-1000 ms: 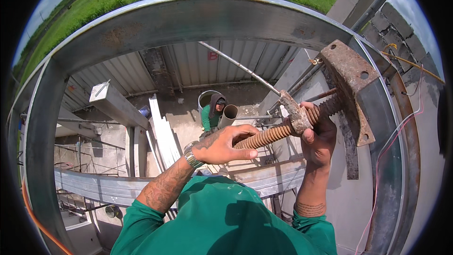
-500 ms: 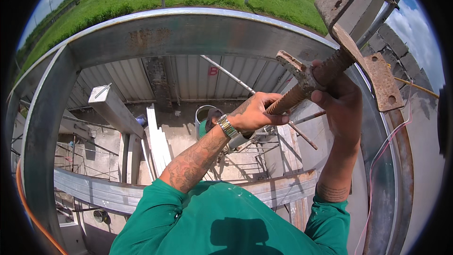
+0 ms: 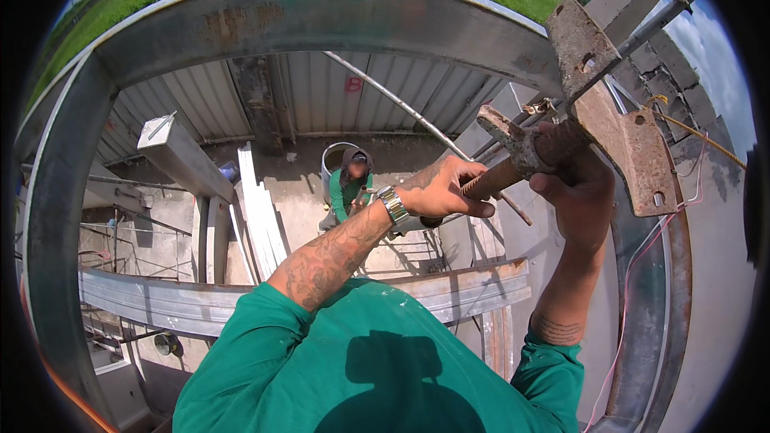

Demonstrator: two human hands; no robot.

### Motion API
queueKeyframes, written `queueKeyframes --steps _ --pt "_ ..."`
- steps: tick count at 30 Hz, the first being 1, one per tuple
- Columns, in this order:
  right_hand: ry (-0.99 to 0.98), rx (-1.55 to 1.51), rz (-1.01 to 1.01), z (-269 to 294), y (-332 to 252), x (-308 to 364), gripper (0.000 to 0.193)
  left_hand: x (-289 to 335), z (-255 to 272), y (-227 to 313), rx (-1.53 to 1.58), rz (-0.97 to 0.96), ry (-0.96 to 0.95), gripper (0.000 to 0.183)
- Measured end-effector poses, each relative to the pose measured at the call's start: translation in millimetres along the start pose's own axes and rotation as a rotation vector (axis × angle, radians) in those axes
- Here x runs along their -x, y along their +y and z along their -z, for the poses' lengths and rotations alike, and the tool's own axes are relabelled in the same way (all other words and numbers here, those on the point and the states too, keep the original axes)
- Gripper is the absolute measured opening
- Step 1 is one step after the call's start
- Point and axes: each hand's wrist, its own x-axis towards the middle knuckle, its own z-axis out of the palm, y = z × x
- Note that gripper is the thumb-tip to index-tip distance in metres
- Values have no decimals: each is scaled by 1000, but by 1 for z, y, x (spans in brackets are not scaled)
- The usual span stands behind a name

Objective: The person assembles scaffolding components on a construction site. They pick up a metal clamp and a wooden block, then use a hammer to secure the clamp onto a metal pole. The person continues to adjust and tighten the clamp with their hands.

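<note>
A rusty scaffold screw jack [image 3: 501, 176] with a U-shaped head plate [image 3: 634, 156] slants up to the right in front of me. My left hand [image 3: 445, 190] is closed round the lower end of its threaded rod. Higher up, just under the head plate, my right hand [image 3: 576, 192] wraps the rod from below, its thumb along the near side. Between my two hands sits the jack's winged nut [image 3: 525, 151], one wing pointing up and left. Part of my right hand's fingers is hidden behind the rod.
Steel beams [image 3: 321, 20] frame the opening around me. Far below, a person [image 3: 349, 180] in green stands near a round drum. White planks [image 3: 258, 208] lean beside a pale post [image 3: 180, 152]. A long pipe [image 3: 393, 100] slants across. Pink wires [image 3: 642, 261] hang at right.
My view has tipped downward, so the beams and grass sit higher. The jack's head plate has turned a little in my hands. The person below shows more fully from behind my left forearm.
</note>
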Motion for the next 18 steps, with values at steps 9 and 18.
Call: queueKeyframes --steps 9,18 --pt "-53 810 400 -17 168 64 39 56 38 -24 -97 -24 237 92" --pt "-139 848 206 -31 282 85 40 71 6 -76 -111 89 371 76"
